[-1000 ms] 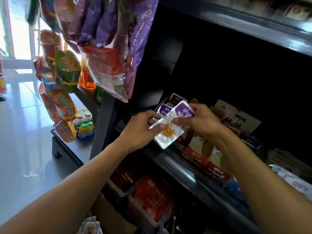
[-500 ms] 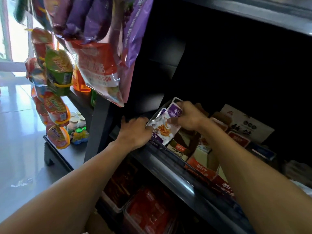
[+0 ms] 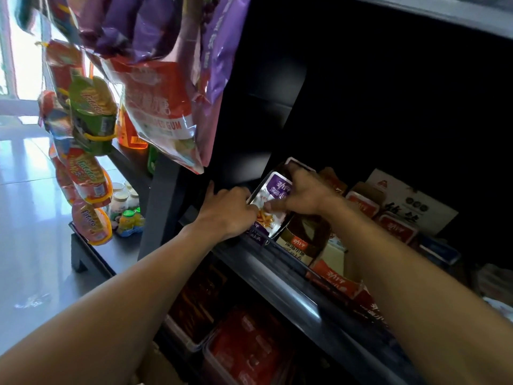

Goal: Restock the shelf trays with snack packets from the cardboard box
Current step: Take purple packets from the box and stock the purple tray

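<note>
Purple-and-white snack packets (image 3: 273, 194) lie stacked in the leftmost tray on the dark middle shelf (image 3: 280, 282). My right hand (image 3: 305, 193) lies over the top packet, thumb and fingers curled on it. My left hand (image 3: 230, 211) grips the tray's left front corner, fingertips touching the packet's lower edge. A brown packet tray (image 3: 304, 240) sits just right of it, then red-labelled trays (image 3: 363, 208). The cardboard box is out of view.
Large purple and red snack bags (image 3: 158, 93) hang overhead at the left, with Potato chip bags (image 3: 91, 112) on a strip below them. Small bottles (image 3: 125, 209) stand on a low side shelf. Clear tubs of red packets (image 3: 247, 348) fill the lower shelf.
Both hands carried the purple packets from in front of the shelf down into the leftmost tray. My left hand went from the packet to the tray's corner, and the view moved closer.
</note>
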`<state>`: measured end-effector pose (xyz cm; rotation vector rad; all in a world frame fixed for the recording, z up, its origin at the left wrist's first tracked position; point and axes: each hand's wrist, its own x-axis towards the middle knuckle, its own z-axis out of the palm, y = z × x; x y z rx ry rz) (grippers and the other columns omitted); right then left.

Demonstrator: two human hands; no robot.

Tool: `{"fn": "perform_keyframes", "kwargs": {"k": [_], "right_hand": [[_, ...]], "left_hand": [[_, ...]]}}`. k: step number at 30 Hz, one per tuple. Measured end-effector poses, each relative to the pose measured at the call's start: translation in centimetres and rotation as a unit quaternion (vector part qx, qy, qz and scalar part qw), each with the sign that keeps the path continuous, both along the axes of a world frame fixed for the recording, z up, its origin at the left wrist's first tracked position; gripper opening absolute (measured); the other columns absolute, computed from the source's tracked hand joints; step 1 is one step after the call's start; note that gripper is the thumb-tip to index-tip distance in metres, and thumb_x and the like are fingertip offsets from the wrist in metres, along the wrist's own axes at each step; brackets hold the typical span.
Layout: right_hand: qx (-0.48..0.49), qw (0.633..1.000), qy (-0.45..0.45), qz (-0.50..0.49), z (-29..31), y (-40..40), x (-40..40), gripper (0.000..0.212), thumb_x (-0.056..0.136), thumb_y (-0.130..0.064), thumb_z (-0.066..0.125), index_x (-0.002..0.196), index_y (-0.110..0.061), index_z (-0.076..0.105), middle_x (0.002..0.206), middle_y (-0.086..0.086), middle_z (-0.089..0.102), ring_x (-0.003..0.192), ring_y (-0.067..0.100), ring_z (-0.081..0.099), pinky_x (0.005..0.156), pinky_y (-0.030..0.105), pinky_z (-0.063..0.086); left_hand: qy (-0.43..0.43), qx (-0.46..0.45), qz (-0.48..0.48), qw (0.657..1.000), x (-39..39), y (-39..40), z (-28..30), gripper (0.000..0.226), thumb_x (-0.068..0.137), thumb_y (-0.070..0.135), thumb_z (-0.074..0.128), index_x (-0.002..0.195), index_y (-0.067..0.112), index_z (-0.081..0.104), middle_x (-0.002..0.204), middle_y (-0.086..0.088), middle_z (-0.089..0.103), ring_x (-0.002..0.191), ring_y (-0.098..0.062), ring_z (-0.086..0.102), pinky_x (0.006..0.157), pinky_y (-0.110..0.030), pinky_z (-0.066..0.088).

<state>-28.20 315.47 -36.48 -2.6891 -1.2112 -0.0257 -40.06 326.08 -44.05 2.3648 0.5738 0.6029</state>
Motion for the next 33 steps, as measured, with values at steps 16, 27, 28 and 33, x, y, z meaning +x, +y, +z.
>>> {"fn": "perform_keyframes", "kwargs": {"k": [16,27,28,33], "right_hand": [[-0.09,0.986,-0.13,-0.053,-2.4,0.9,-1.2,0.099,0.061,-0.042,0.088,0.136,-0.018,0.027,0.114,0.003,0.05,0.113,0.028,0.053,0.096,0.043,0.044],[-0.055,0.99,-0.107,-0.069,-2.0,0.1,0.4,0.118,0.061,-0.051,0.088,0.149,-0.018,0.017,0.13,0.009,0.054,0.113,0.028,0.056,0.088,0.038,0.05],[-0.05,0.992,-0.096,-0.069,-2.0,0.1,0.5,0.123,0.057,-0.054,0.088,0.15,-0.018,0.017,0.133,0.009,0.054,0.118,0.03,0.055,0.093,0.041,0.05],[-0.043,0.994,-0.087,-0.054,-1.5,-0.2,-0.1,0.118,0.053,-0.059,0.088,0.145,-0.022,0.025,0.131,0.006,0.057,0.117,0.029,0.056,0.095,0.045,0.05]], "left_hand": [[-0.003,0.022,0.009,1.0,0.6,0.0,-0.4,0.018,0.092,0.033,0.055,0.098,0.023,0.069,0.098,-0.001,0.072,0.112,-0.022,0.06,0.121,-0.043,0.002],[0.017,0.014,-0.019,1.0,0.5,0.3,-0.1,0.025,0.09,0.03,0.056,0.112,0.022,0.066,0.1,-0.001,0.071,0.117,-0.022,0.058,0.121,-0.043,0.003],[0.018,0.02,-0.018,0.999,0.5,0.3,-0.3,0.025,0.091,0.031,0.055,0.112,0.021,0.066,0.102,-0.002,0.071,0.116,-0.023,0.058,0.121,-0.042,0.004],[-0.052,0.095,0.017,0.994,-0.4,-0.4,-1.1,0.028,0.095,0.031,0.051,0.117,0.016,0.06,0.112,-0.006,0.067,0.112,-0.024,0.059,0.117,-0.045,0.022]]}}
